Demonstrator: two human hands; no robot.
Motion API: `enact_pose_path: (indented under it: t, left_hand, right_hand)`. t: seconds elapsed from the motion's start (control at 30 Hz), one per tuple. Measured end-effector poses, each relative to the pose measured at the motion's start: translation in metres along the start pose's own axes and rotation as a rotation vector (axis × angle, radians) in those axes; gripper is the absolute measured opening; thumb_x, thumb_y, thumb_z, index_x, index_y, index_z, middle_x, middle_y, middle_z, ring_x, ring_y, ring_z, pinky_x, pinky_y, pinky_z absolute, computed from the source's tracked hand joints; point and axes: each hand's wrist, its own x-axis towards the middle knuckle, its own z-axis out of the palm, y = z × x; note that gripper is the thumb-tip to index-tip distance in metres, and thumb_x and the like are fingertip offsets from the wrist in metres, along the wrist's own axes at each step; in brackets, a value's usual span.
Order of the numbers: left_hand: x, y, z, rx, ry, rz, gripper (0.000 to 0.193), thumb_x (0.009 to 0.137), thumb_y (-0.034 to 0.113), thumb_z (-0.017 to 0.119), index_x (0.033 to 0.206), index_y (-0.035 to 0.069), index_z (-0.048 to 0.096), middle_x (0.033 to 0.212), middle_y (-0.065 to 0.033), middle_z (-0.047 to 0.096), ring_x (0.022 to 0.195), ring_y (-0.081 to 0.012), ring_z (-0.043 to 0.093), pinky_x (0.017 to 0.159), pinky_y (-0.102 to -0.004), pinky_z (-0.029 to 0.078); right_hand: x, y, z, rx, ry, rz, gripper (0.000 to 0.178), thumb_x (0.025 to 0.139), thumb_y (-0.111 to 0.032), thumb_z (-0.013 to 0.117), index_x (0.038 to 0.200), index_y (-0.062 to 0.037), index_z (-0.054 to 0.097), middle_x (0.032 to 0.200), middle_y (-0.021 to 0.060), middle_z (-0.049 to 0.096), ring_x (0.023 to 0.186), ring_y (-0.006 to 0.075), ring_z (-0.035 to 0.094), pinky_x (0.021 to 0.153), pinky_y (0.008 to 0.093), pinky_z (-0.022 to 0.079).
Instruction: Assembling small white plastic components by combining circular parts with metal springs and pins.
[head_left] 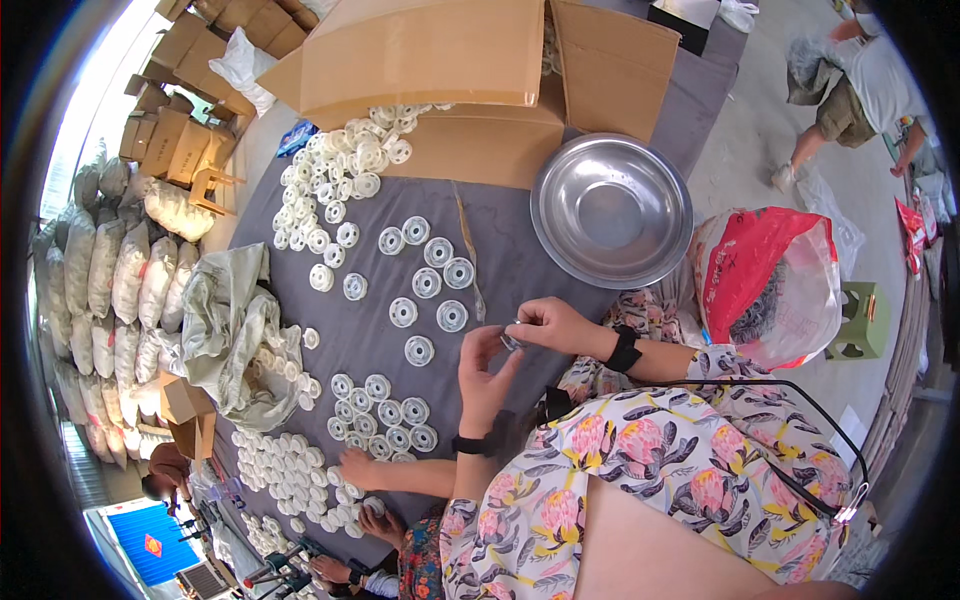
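Observation:
My left hand pinches a small shiny metal piece between thumb and fingers, above the grey cloth. Right beside it, my right hand has its thumb and fingertips closed at that same piece; its fingertips hide part of it, and its exact kind is too small to make out. Several round white wheel-like parts with grey metallic centres lie on the cloth to the left, the nearest being a wheel just left of my left hand. Beyond my right hand stands a wide steel basin.
A large open cardboard box lies at the far side, beside a heap of white wheels. A red and white sack of dark small parts stands at right. A co-worker's hands reach among wheels at lower left. A greenish sack lies left.

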Motion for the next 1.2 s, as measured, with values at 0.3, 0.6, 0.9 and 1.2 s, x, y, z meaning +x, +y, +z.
enact_pose_path:
  t: [0.3, 0.6, 0.9, 1.2]
  left_hand:
    - [0.001, -0.004, 0.015, 0.171, 0.067, -0.075, 0.032, 0.078, 0.006, 0.062, 0.106, -0.001, 0.048, 0.092, -0.0027, 0.052, 0.079, -0.0085, 0.051, 0.070, -0.0218, 0.044]
    - [0.003, -0.005, 0.022, -0.119, 0.187, -0.109, 0.031, 0.076, 0.004, 0.065, 0.102, -0.001, 0.049, 0.086, -0.0008, 0.050, 0.074, -0.0065, 0.049, 0.066, -0.0213, 0.043]
    - [0.013, 0.007, 0.018, 0.531, 0.128, 0.327, 0.041, 0.064, 0.002, 0.072, 0.099, 0.000, 0.052, 0.087, -0.0073, 0.050, 0.073, -0.0158, 0.052, 0.066, -0.0266, 0.044]
    - [0.012, -0.018, 0.021, 0.087, 0.152, 0.006, 0.043, 0.065, 0.001, 0.071, 0.103, -0.001, 0.052, 0.097, -0.0080, 0.051, 0.078, -0.0148, 0.055, 0.066, -0.0251, 0.047]
  right_hand:
    - [0.002, -0.009, 0.012, -0.235, 0.245, -0.101, 0.037, 0.082, -0.026, 0.055, 0.057, -0.0005, 0.048, 0.052, 0.0125, 0.047, 0.046, 0.0241, 0.043, 0.046, 0.0351, 0.034]
    - [0.011, -0.008, 0.007, -0.258, 0.288, -0.194, 0.037, 0.084, -0.019, 0.054, 0.056, 0.0017, 0.042, 0.047, 0.0036, 0.036, 0.046, 0.0080, 0.033, 0.042, 0.0299, 0.029]
    - [0.017, 0.003, 0.008, 0.267, 0.250, 0.263, 0.030, 0.084, -0.024, 0.056, 0.060, -0.0050, 0.052, 0.050, -0.0034, 0.045, 0.043, 0.0050, 0.038, 0.038, 0.0223, 0.029]
    - [0.022, 0.019, 0.005, 0.366, 0.262, 0.356, 0.027, 0.082, -0.031, 0.058, 0.068, -0.0072, 0.058, 0.053, -0.0024, 0.048, 0.040, 0.0051, 0.039, 0.036, 0.0206, 0.027]
